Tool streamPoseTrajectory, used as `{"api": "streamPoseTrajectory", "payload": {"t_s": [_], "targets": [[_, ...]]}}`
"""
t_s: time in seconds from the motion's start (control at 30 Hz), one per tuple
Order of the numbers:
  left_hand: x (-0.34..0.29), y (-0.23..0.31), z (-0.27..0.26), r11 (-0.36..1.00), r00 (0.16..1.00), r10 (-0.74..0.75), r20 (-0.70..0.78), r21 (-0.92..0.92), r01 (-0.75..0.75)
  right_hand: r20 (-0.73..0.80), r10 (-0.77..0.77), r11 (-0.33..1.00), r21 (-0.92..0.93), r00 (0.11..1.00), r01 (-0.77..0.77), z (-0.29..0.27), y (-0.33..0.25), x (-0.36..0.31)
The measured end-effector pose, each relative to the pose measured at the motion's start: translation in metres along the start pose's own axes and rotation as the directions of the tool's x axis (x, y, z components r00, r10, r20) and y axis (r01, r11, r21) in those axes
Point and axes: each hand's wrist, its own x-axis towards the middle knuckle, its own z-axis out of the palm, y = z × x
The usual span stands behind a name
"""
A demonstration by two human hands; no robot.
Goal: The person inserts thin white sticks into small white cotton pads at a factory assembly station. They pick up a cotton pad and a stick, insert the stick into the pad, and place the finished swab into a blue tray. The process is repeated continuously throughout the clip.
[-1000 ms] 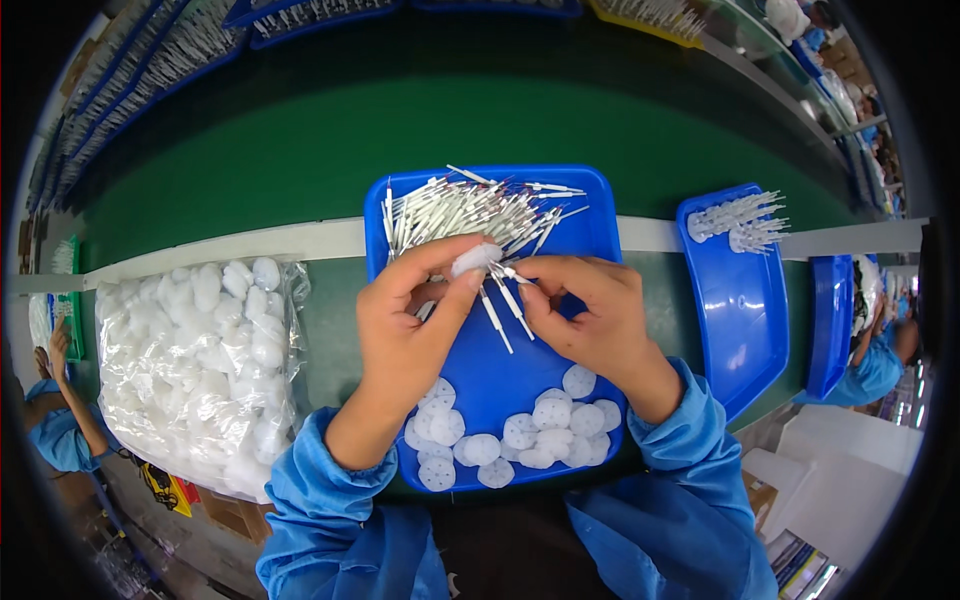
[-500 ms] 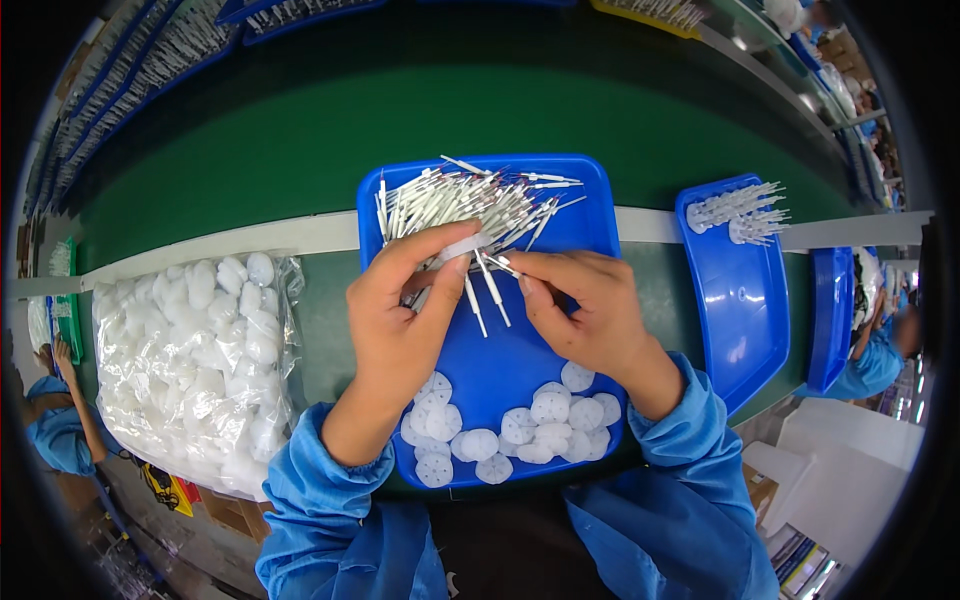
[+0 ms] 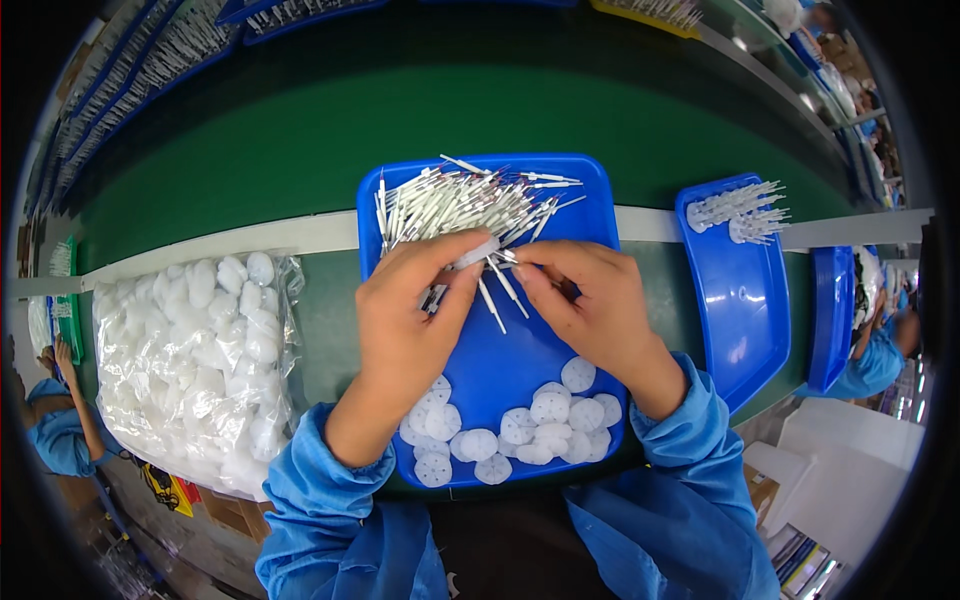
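Note:
Between thumb and forefinger, my left hand (image 3: 400, 315) grips a white translucent disc (image 3: 476, 255) edge-on. Two thin white rods (image 3: 494, 304) stick out of the disc toward me. My right hand (image 3: 605, 305) pinches another thin rod (image 3: 508, 257) right against the disc; its far end is hidden by the fingers. Both hands are over a blue tray (image 3: 490, 365). In the far half of that tray lies a heap of white rods (image 3: 450, 205) with some dark reddish parts. Loose round white discs (image 3: 550, 408) with small holes are scattered along the near edge.
Left of the tray lies a clear plastic bag (image 3: 190, 370) full of white discs. To the right, a second blue tray (image 3: 745, 310) holds discs bristling with rods (image 3: 740, 212). Further trays of rods (image 3: 150, 75) line the far left. Co-workers' arms (image 3: 75, 385) show at both sides.
Both hands have come slightly closer together, the left moving right with the disc. The right hand's rod now meets the disc more closely.

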Motion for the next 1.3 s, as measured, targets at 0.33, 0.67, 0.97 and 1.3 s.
{"api": "streamPoseTrajectory", "payload": {"t_s": [0.33,0.67,0.97,1.3], "targets": [[-0.008,0.009,0.004,0.949,0.994,0.101,0.044,0.297,-0.109,-0.078,-0.091,0.979,-0.188,0.993,0.075,0.003,0.005,-0.002],[-0.012,0.014,0.005,0.996,0.997,-0.070,-0.035,-0.059,0.068,-0.125,-0.188,0.967,-0.198,0.974,0.161,0.006,-0.005,0.008],[-0.006,0.019,-0.001,0.977,0.995,-0.093,0.021,-0.191,0.095,-0.116,-0.023,0.998,0.050,0.993,0.029,0.007,-0.003,0.004],[-0.002,0.014,-0.001,0.962,0.975,0.220,0.001,0.166,-0.217,0.013,0.009,0.906,0.423,1.000,-0.014,-0.002,0.007,0.006]]}}
